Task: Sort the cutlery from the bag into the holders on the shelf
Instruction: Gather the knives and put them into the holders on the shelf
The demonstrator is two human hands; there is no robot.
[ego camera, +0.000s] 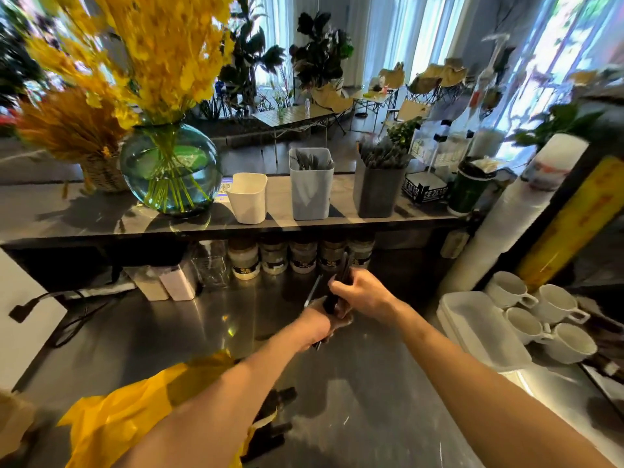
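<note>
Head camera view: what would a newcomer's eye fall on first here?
The yellow flowers in a round green glass vase on the shelf, at left, stand out first. In the middle, the left hand and right hand grip dark cutlery above the steel counter, below the white holder, pale holder and dark grey holder on that shelf. A yellow bag lies at lower left.

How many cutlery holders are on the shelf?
3, in a row on the shelf: white holder left, pale blue holder middle, dark grey holder right. None seems hidden.
</note>
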